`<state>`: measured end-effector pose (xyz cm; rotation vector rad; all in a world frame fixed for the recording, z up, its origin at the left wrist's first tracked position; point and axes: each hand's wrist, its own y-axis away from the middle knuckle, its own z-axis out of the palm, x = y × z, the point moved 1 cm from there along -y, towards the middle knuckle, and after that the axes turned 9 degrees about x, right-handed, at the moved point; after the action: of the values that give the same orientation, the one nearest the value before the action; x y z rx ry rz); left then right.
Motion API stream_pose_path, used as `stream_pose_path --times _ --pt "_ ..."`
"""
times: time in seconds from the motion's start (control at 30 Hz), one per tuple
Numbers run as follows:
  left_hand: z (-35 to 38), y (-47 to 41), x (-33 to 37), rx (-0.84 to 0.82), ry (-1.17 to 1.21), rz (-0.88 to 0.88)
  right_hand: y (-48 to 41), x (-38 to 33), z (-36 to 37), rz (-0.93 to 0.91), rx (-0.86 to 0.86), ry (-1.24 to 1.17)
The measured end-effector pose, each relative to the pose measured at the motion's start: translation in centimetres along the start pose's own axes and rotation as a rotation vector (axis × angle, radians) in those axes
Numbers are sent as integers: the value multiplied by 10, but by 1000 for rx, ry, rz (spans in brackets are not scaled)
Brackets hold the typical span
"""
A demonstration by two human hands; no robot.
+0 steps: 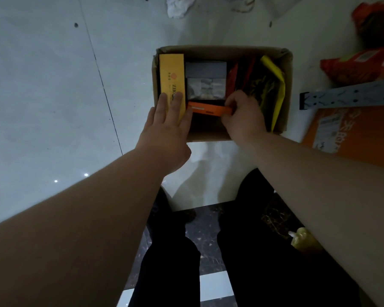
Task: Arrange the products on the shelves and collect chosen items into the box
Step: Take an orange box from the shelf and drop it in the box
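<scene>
Orange pack [208, 110] at the box's [208, 136] near wall — likely light, stiff.
Right hand [243, 117] grip pinches its right end; left hand [166, 129], released, rests flat on the yellow carton [171, 74].

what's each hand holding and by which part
Right hand pinches the orange box by its right end. Left hand holds nothing, resting flat on the yellow box.

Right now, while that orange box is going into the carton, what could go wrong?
The orange box, pinched at one end by the right hand, could jam in the narrow gap between the yellow box and the packets. The left hand only rests straight fingers on the yellow box, so it may tip or shift.
</scene>
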<state>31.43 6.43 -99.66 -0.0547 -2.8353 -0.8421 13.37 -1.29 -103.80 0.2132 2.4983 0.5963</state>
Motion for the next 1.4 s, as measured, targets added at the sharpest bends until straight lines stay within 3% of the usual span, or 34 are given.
stream_pose_path --times 0.17,0.33,0.53,0.67,0.83,1.13,1.4 --pt "2 0 2 21 14 -20 4 1 5 -260 -246 474" --pt "6 -1 4 19 -8 -25 -1 -3 9 -347 -418 583" --pt "7 0 5 32 -25 -15 6 8 11 -335 -389 568" --pt "10 0 3 31 -46 -6 8 1 8 -414 -473 662" --pt "1 4 2 11 -59 2 15 -11 -13 -368 -519 739" --pt "-92 52 31 107 -109 73 90 -36 -98 -386 -230 573" --pt "-261 144 76 254 -135 299 214 -121 -245 -300 -55 433"
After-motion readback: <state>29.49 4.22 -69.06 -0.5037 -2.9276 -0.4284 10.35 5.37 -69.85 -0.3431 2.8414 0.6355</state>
